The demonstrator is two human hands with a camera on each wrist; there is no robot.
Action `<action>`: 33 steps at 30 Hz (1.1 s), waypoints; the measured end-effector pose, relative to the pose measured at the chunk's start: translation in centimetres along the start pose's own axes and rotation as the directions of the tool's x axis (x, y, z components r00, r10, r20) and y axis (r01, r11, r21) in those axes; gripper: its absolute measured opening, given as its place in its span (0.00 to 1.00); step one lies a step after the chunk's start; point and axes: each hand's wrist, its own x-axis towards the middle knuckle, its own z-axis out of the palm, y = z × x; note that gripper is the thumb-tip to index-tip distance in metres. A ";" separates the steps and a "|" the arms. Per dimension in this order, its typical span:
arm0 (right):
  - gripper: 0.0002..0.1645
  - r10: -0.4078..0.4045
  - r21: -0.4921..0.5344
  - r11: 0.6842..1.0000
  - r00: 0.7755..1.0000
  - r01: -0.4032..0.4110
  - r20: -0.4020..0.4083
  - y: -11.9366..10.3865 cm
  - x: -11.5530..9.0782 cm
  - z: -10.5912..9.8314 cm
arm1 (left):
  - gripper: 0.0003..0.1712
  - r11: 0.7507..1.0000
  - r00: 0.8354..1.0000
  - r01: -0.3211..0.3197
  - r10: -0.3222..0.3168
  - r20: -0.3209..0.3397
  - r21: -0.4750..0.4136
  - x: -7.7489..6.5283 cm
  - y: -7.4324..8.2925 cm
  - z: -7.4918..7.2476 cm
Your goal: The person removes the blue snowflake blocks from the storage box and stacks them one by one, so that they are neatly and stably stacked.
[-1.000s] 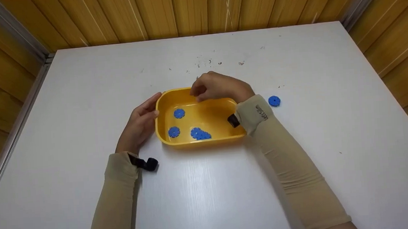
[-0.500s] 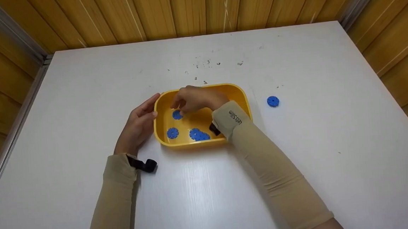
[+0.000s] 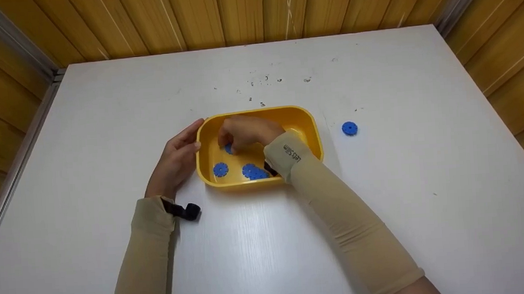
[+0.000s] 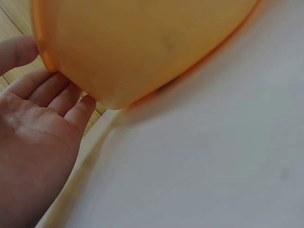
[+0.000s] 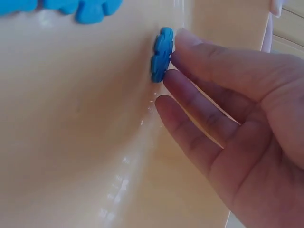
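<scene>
A yellow plastic tub (image 3: 264, 183) stands on the white table. My left hand (image 3: 174, 159) lies along its left end, the thumb at the rim and the fingers fairly straight against the outer wall; the left wrist view shows those fingertips (image 4: 88, 107) touching the wall low down. My right hand (image 3: 245, 132) is inside the tub, pinching a blue notched disc (image 5: 162, 54), an interlocking toy piece, between thumb and fingers. That disc appears nearly edge-on in the right wrist view. Near the tub's front left corner lies another blue disc (image 3: 220, 170).
Overlapping blue discs (image 3: 255, 172) lie by the tub's front wall, partly covered by the right wrist. Outside, to the right, a blue disc (image 3: 349, 128) rests on the table (image 3: 410, 192). Wood-panelled walls (image 3: 244, 14) border the back and sides.
My right hand has moved left and down from above the tub's far rim to the blue disc at the left inside. The left hand keeps its place at the tub's end.
</scene>
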 end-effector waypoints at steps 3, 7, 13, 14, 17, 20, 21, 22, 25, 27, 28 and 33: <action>0.18 0.033 -0.023 0.999 0.999 -0.033 -0.009 -0.1 -0.2 0.1 | 0.33 1.000 1.000 -0.001 0.001 0.003 0.009 0.1 0.1 0.0; 0.12 0.056 -0.067 0.996 0.998 -0.057 -0.018 -0.4 -0.5 0.2 | 0.33 1.000 1.000 0.005 -0.005 -0.006 -0.006 0.1 0.1 0.1; 0.10 0.098 -0.097 0.991 0.995 -0.098 -0.003 -0.8 -0.8 0.3 | 0.33 1.000 1.000 0.013 -0.013 -0.019 -0.015 0.1 0.1 0.1; 0.11 0.104 -0.094 0.990 0.995 -0.103 0.004 -0.9 -0.9 0.3 | 0.33 1.000 1.000 0.013 -0.013 -0.019 -0.010 0.1 0.1 0.1; 0.12 0.122 -0.079 0.990 0.992 -0.120 0.020 -1.0 -1.0 0.3 | 0.33 1.000 1.000 0.010 -0.010 -0.020 0.004 0.0 0.1 0.1; 0.11 0.131 -0.067 0.989 0.991 -0.129 0.024 -1.1 -1.0 0.2 | 0.34 1.000 1.000 0.010 -0.010 -0.023 0.004 0.0 0.2 0.0; 0.10 0.133 -0.066 0.989 0.991 -0.131 0.024 -1.1 -1.1 0.3 | 0.34 1.000 1.000 0.011 -0.011 -0.023 0.003 0.0 0.2 0.0; 0.10 0.133 -0.067 0.989 0.991 -0.131 0.023 -1.0 -1.1 0.3 | 0.34 1.000 1.000 0.013 -0.013 -0.023 0.002 0.0 0.2 0.0; 0.08 0.126 -0.065 0.990 0.992 -0.124 0.019 -1.0 -1.1 0.3 | 0.34 1.000 1.000 0.019 -0.019 -0.021 0.003 0.0 0.2 0.1; 0.06 0.114 -0.069 0.991 0.993 -0.113 0.014 -0.9 -1.1 0.3 | 0.34 1.000 1.000 0.020 -0.020 -0.021 0.006 0.0 0.2 0.1; 0.05 0.108 -0.070 0.992 0.994 -0.107 0.012 -0.8 -1.2 0.3 | 0.34 1.000 1.000 0.021 -0.021 -0.020 0.008 -0.1 0.2 0.1; 0.04 0.091 -0.095 0.991 0.996 -0.091 -0.005 -0.4 -1.4 0.3 | 0.34 1.000 0.999 0.028 -0.028 -0.025 -0.003 -0.1 0.2 0.1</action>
